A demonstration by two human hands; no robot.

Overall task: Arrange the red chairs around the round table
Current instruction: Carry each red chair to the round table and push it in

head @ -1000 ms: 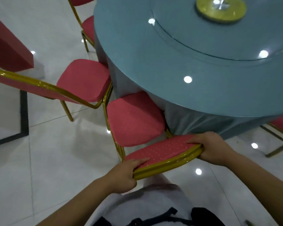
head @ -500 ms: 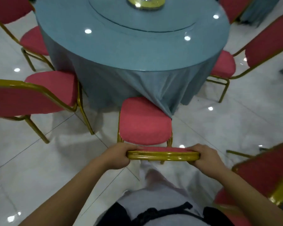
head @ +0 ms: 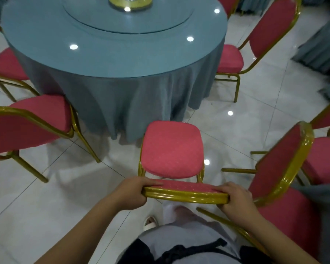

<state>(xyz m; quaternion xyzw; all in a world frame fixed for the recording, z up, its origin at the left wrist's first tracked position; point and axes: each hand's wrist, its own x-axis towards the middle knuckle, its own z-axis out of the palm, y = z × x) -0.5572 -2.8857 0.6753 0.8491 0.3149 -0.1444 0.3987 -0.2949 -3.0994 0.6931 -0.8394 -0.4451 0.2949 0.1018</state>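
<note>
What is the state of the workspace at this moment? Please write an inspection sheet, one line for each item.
Surface: floor of glossy white tiles with lamp reflections.
Job's things: table, round, under a blue-grey cloth, with a glass turntable on top. The held chair faces it, seat front close to the cloth hem. A left chair and a right chair stand beside it, and more red chairs stand further round.
Clutter: nothing seen.
Grippers: left hand and right hand grip the two ends of the held chair's back rail.
Cables: nothing seen.
Surroundings: second draped table at far right.
</note>
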